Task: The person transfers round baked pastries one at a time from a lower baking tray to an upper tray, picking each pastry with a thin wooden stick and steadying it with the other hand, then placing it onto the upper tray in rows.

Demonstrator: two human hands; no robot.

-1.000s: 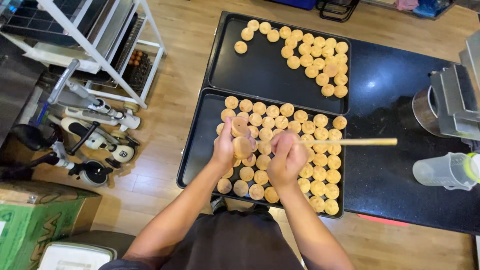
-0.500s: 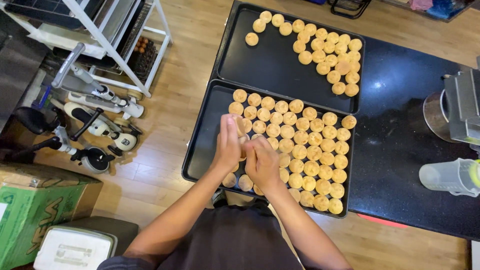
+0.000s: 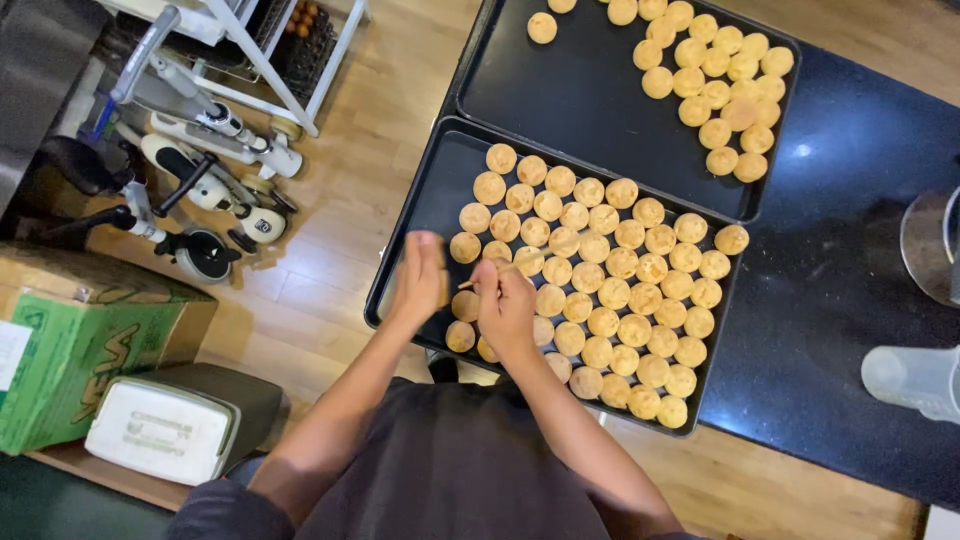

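A black baking tray (image 3: 420, 200) on a black counter holds several rows of round golden pastries (image 3: 620, 290). Both hands hover over its near-left part, close together. My left hand (image 3: 418, 282) is closed around one pastry, of which only an orange edge shows. My right hand (image 3: 506, 302) is closed on a thin wooden stick (image 3: 466, 285); just a short tip shows between the hands. A second black tray (image 3: 560, 90) lies beyond, with more of the same pastries (image 3: 715, 80) bunched at its far right.
The black counter (image 3: 850, 270) carries a clear plastic container (image 3: 915, 380) and a round metal base (image 3: 935, 245) at the right edge. On the wooden floor to the left are hand-held vacuum cleaners (image 3: 200, 190), a white rack (image 3: 260, 50), a green cardboard box (image 3: 80, 350) and a white case (image 3: 160, 430).
Both hands have moved left toward the near tray's left edge. The stick, which pointed out to the right a second ago, is now almost hidden in my right hand.
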